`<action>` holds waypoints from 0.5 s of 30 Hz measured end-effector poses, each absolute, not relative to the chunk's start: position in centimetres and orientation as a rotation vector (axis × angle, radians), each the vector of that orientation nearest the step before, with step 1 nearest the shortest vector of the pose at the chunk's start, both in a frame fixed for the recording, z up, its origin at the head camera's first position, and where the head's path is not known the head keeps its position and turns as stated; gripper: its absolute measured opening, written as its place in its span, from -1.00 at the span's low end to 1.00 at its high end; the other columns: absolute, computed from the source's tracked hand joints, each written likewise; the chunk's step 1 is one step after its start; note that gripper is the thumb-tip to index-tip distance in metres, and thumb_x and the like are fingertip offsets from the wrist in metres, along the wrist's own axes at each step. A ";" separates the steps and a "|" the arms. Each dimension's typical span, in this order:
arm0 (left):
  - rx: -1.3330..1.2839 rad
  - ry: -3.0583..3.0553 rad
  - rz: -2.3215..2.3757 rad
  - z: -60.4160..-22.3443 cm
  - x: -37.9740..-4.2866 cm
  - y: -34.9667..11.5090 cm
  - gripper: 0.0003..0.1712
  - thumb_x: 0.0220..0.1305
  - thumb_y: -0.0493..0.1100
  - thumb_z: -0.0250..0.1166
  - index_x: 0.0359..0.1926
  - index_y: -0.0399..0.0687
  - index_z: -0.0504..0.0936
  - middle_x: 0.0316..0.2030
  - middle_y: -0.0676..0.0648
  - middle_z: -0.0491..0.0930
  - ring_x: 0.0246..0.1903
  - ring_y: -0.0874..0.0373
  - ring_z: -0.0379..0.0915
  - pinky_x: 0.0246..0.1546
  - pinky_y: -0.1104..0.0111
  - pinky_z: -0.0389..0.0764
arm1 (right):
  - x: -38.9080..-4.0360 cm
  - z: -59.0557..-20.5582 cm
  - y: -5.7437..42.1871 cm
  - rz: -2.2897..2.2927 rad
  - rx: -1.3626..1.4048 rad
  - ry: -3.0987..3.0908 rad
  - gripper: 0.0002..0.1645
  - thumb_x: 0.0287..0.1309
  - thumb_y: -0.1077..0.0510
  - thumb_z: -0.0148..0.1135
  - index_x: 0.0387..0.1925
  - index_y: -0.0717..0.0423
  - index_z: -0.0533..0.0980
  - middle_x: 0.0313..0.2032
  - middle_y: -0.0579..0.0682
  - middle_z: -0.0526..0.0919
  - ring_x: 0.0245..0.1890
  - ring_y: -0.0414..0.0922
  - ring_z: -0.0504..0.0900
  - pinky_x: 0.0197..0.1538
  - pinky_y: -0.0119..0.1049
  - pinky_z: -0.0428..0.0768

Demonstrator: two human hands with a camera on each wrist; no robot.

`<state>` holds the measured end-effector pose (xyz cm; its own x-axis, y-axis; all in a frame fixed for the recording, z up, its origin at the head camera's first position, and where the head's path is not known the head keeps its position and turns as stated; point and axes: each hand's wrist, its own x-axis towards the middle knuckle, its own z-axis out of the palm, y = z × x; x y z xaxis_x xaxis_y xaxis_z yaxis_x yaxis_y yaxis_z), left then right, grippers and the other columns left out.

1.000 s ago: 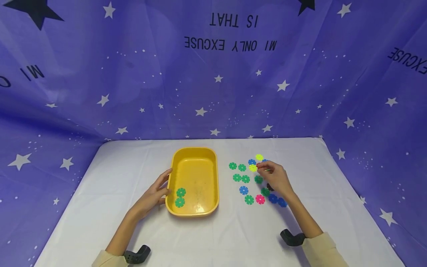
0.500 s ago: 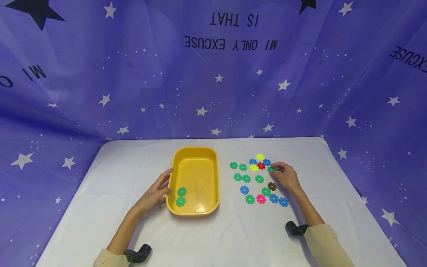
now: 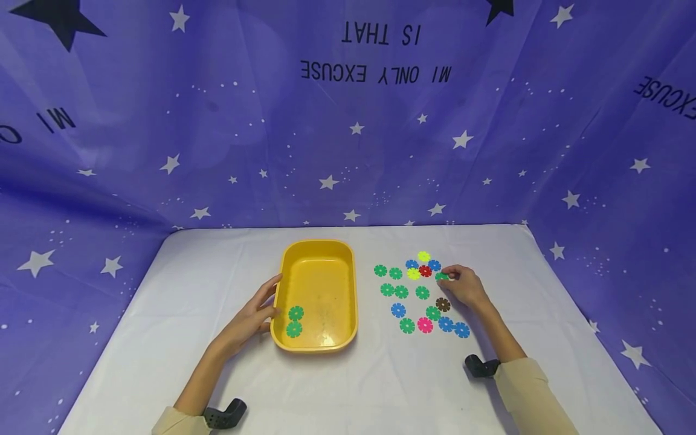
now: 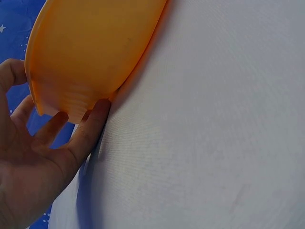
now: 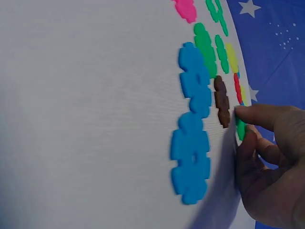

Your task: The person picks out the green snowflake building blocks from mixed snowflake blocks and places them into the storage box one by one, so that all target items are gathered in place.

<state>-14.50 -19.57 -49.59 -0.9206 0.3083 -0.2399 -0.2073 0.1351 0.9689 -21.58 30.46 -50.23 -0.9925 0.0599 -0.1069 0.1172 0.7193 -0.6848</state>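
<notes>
In the head view, my left hand (image 3: 248, 317) rests against the left wall of a yellow plastic tray (image 3: 351, 290). The left wrist view shows its fingers (image 4: 78, 136) spread along the tray's outer wall and rim. Two green snowflake discs (image 3: 295, 321) lie inside the tray near that hand. Over at the right side of the spread discs, my right hand (image 3: 464, 287) pinches a green snowflake disc (image 3: 441, 276) between thumb and finger, close to the cloth. Part of that disc (image 5: 240, 128) shows between the fingertips in the right wrist view.
Several more notched discs lie flat right of the tray: green, blue, yellow, a red disc (image 3: 425, 271), a pink disc (image 3: 425, 325) and a brown disc (image 3: 443, 304). White cloth (image 3: 375, 386) covers the table. A purple star-patterned curtain (image 3: 326, 151) stands around its back and sides.
My right hand has moved right, from over the red and yellow discs to the green disc at the right, then stayed there. My left hand and the tray keep their places.
</notes>
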 end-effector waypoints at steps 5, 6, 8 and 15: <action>0.101 2.033 1.841 -49.7 -14.5 -19.6 -0.11 0.32 -0.25 0.14 0.57 0.34 0.00 0.56 -0.22 -0.22 0.48 -0.31 -0.20 0.16 -0.05 0.51 | -21.8 -50.0 30.4 -1.145 0.150 2.795 -0.59 0.23 0.17 0.31 0.04 0.28 0.44 -0.19 0.15 0.51 -0.16 0.07 0.47 -0.10 -0.10 0.49; 0.103 2.032 1.842 -49.7 -14.5 -19.6 -0.11 0.32 -0.25 0.14 0.57 0.32 0.00 0.56 -0.23 -0.22 0.48 -0.32 -0.21 0.16 -0.04 0.51 | -21.8 -50.0 30.5 -1.150 0.141 2.793 -0.60 0.23 0.18 0.30 0.04 0.25 0.43 -0.23 0.13 0.51 -0.20 0.04 0.47 -0.15 -0.14 0.48; 0.105 2.030 1.845 -49.8 -14.5 -19.6 -0.10 0.32 -0.24 0.14 0.58 0.31 0.00 0.56 -0.23 -0.23 0.48 -0.32 -0.22 0.16 -0.04 0.51 | -21.7 -49.9 30.5 -1.162 0.114 2.796 -0.62 0.25 0.19 0.29 0.05 0.20 0.44 -0.31 0.08 0.51 -0.28 0.00 0.46 -0.23 -0.19 0.45; 0.089 2.037 1.840 -49.7 -14.5 -19.5 -0.10 0.32 -0.25 0.14 0.57 0.35 0.00 0.56 -0.21 -0.21 0.49 -0.29 -0.21 0.16 -0.04 0.51 | -20.8 -49.0 29.9 -1.275 -0.021 2.805 -0.61 0.30 0.23 0.26 0.14 0.21 0.54 -0.37 0.09 0.64 -0.42 -0.07 0.55 -0.41 -0.31 0.49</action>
